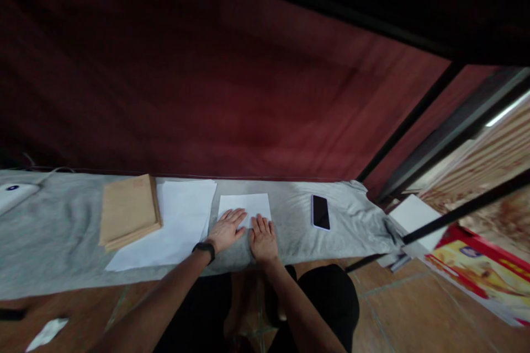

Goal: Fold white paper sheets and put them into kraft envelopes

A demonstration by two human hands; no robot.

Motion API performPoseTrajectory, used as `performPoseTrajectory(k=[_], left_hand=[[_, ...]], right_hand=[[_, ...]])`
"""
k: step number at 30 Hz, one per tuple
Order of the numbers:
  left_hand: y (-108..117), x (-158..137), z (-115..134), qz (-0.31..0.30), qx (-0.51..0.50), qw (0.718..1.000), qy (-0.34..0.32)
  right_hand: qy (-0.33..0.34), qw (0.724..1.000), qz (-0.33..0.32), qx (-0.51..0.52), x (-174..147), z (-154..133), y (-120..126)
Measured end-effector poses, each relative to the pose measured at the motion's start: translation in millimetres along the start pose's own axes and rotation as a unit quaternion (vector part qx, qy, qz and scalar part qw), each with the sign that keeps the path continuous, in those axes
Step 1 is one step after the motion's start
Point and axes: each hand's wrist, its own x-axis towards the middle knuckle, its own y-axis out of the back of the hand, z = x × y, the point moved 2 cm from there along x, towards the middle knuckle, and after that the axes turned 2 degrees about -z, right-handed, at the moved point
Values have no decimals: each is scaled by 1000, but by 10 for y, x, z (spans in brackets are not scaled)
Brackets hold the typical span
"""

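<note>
A small white sheet of paper [244, 202], perhaps folded, lies flat on the grey cloth in front of me. My left hand [227, 227] rests on its lower left part, fingers stretched out and pointing up and right. On the lower right part lies my right hand [264, 238], palm down with the fingers extended. Neither hand grips anything. Just left of my left hand are several larger white sheets [186, 220], spread a little unevenly. A stack of brown paper envelopes [128, 209] sits partly over them.
The narrow bench top is draped in grey cloth [290, 242]. A phone [321, 212] lies to the right, a white device [16, 196] with a cable at far left. Behind hangs a dark red curtain [232, 94]. A red and yellow box [482, 270] stands on the floor at right.
</note>
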Motion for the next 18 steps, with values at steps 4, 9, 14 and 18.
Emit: performPoseTrajectory(k=[4, 9, 14, 18], left_hand=[[-13, -3, -1, 4, 0, 1000, -5], [-70, -19, -46, 8, -11, 1000, -6], [-58, -63, -23, 31, -35, 999, -10], [-21, -95, 1, 45, -52, 998, -5]], right_hand=[[-15, 1000, 6, -12, -68, -29, 1], [-12, 999, 30, -28, -79, -52, -34], [-13, 998, 26, -61, -114, -71, -35], [-13, 997, 22, -74, -121, -84, -34]])
